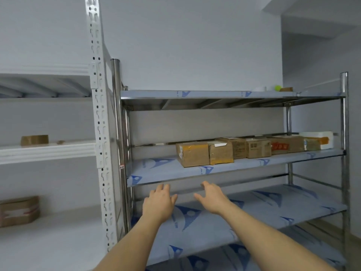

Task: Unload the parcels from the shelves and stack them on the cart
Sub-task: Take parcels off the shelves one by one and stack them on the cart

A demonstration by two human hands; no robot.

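No writing can be read anywhere. A brown box right of centre in the frame carries a red band with pale characters too blurred to make out. Its neighbour box bears small dark printed marks, also illegible. The steel shelf at centre shows repeated blue logo shapes without readable letters.

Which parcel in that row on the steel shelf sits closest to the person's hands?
The leftmost brown box, the end of the row. It sits just above the open right hand; every other parcel lies further right.
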